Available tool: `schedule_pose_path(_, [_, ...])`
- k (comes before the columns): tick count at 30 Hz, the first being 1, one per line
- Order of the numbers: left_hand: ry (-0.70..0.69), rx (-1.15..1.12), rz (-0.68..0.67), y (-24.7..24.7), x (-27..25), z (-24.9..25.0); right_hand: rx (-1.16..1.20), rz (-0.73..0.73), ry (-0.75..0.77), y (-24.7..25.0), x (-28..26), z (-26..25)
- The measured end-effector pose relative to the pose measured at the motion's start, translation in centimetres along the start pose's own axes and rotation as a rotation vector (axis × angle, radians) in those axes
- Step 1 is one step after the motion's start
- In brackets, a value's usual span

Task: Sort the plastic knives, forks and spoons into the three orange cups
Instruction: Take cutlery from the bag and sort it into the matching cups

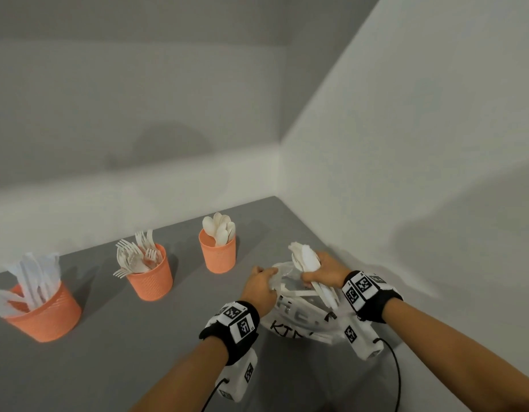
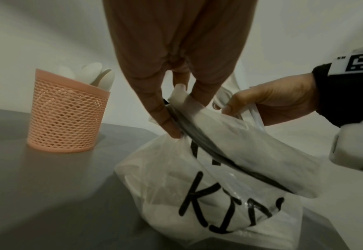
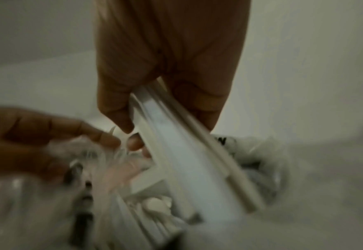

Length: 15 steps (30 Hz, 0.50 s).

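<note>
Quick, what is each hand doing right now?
Left hand: pinches the rim of the plastic bag, holding it open.
Right hand: grips a bundle of spoons above the bag.

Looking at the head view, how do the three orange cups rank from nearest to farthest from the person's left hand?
From the left hand, which grips the plastic bag:
1. Spoon cup, just ahead and slightly to its left, nearest.
2. Fork cup, the middle cup, farther left.
3. Knife cup, at the far left of the table, farthest.
</note>
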<state>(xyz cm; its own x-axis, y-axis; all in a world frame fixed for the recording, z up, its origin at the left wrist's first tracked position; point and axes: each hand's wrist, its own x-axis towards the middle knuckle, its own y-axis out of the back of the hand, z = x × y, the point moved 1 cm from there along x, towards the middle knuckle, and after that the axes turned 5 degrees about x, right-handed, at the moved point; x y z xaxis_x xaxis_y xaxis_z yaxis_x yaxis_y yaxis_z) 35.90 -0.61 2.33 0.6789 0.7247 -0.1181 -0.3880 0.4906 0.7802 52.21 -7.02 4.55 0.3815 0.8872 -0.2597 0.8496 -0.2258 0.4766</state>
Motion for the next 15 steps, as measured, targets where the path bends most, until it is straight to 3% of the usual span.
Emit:
schedule_pose_path(2, [-0.017, -0.002, 0.022, 0.1, 0.2, 0.0, 0.031, -0.036, -0.016, 0.2, -0.2, -0.3])
schedule_pose_path(7, [-0.045, 0.114, -0.038, -0.2, -0.2, 0.2, 0.236, 0.136, -0.077, 1.4, 0.1, -0.2])
schedule_pose_path(10, [-0.08, 0.41, -0.025, -0.2, -0.6, 0.6, 0.203, 0.115, -0.1, 1.3, 0.4, -0.3])
schedule_pose_path(12, [-0.179, 0.627, 0.018, -0.4, -0.9, 1.5, 0.219, 0.088, -0.114, 1.0, 0.4, -0.4])
schedule_pose_path(15, [-0.302, 0.769, -0.039, -1.5, -0.9, 2.5, 0.209, 0.071, -0.113, 0.4, 0.3, -0.6])
